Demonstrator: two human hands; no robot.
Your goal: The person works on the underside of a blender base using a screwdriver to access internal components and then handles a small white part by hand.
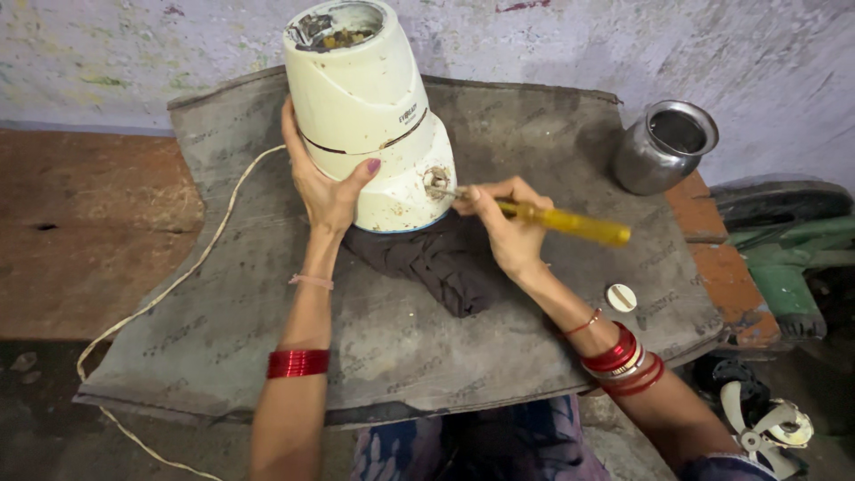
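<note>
- On a grey mat spread over the floor, seen from the head camera, a cream-coloured mixer base stands upright, slightly tilted, its lower edge resting on a dark crumpled cloth.
- At the base's left flank, the left hand is wrapped around the body: the thumb lies across the front, the fingers reach round the far side, so it grips the housing.
- Low on the front of the base sits a round knob socket, grimy and without its knob.
- Closed around a yellow-handled screwdriver, the right hand holds the tool near the front of the handle; the metal tip touches the socket.
- Well behind the right hand, the yellow handle sticks out to the right, above the mat.
- Near the right forearm, a small round white knob lies flat on the mat, apart from the base.
- At the mat's far right corner stands a steel pot, upright, its mouth open.
- From behind the base a white cord runs left across the mat and down over its near-left edge to the floor.
- Beyond the mat's right edge, a white fan blade lies low in the corner, with green metal parts above it.
- Red bangles circle both wrists.
</note>
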